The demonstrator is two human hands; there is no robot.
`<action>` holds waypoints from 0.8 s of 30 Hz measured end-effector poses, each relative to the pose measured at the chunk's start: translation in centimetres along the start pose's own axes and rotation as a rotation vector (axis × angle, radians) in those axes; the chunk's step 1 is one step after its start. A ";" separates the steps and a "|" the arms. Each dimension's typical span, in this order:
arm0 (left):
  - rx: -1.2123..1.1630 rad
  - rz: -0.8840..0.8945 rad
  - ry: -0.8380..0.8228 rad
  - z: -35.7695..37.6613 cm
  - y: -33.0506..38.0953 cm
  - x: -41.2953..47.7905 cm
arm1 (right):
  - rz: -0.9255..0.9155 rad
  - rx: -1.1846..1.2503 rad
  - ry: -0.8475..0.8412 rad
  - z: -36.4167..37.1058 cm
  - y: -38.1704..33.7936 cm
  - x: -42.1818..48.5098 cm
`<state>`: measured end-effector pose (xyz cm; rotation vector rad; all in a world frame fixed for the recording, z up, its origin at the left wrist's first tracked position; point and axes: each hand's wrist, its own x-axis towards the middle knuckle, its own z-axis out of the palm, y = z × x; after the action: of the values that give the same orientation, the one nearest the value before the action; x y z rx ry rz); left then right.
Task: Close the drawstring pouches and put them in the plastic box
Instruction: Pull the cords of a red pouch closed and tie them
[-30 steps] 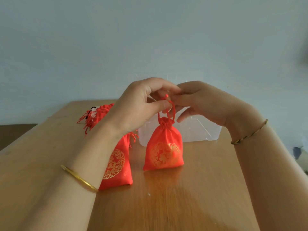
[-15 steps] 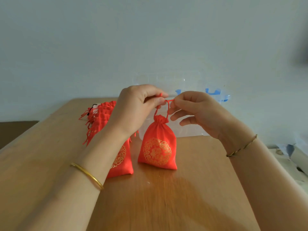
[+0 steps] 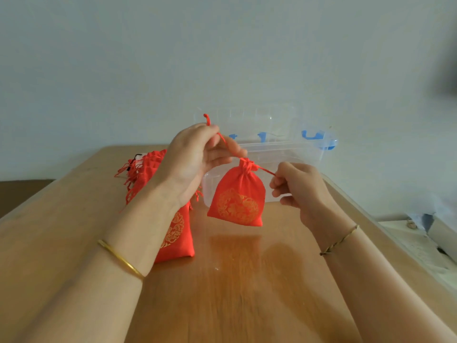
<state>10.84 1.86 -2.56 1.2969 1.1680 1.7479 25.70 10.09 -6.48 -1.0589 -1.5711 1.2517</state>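
Red drawstring pouch with gold emblem, neck cinched, is held tilted in front of the open clear plastic box; left hand and right hand each pinch a taut drawstring end

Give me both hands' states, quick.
Left hand: closed, pinching the left cord of the pouch.
Right hand: closed, pinching the right cord of the same pouch.

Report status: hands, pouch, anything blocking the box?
Left hand, right hand each pinch a drawstring end, cord taut. Red pouch cinched, hanging between them, not yet in plastic box. Box open behind, nothing blocking.
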 end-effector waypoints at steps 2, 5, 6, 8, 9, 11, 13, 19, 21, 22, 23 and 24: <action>0.156 -0.022 0.010 0.3 0.0 0.3 | -0.027 0.091 0.001 0.0 -0.2 -0.1; 0.377 -0.099 -0.105 0.4 -0.3 0.4 | -0.119 0.277 -0.018 -0.4 -1.1 -0.5; 0.425 -0.113 -0.144 0.5 -0.4 0.4 | -0.165 0.296 -0.042 -0.5 -1.3 -0.7; 0.522 -0.114 -0.196 0.8 -0.4 0.3 | -0.256 0.282 -0.103 -0.3 -1.7 -1.1; 0.551 -0.106 -0.214 1.0 -0.5 0.3 | -0.292 0.264 -0.129 -0.1 -1.9 -1.4; 0.566 -0.083 -0.231 1.4 -0.5 0.4 | -0.336 0.232 -0.155 0.2 -1.9 -1.6; 0.554 -0.068 -0.216 1.5 -0.6 0.4 | -0.324 0.222 -0.166 0.2 -1.8 -1.6; 0.504 -0.069 -0.205 1.2 -0.9 0.6 | -0.113 0.334 -0.292 0.2 -1.1 -1.0; 0.485 -0.073 -0.191 1.2 -1.0 0.7 | -0.157 0.295 -0.261 0.3 -0.9 -0.9; 0.475 -0.077 -0.176 1.2 -1.0 0.7 | -0.181 0.275 -0.241 0.2 -0.8 -0.8; 0.467 -0.079 -0.153 1.1 -1.1 0.8 | -0.202 0.255 -0.220 0.2 -0.7 -0.7; 0.462 -0.079 -0.126 1.1 -1.2 0.8 | -0.224 0.233 -0.198 0.2 -0.7 -0.7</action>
<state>11.64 3.33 -3.21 1.5729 1.5849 1.3610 25.65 9.30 -5.90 -0.6102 -1.5944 1.3758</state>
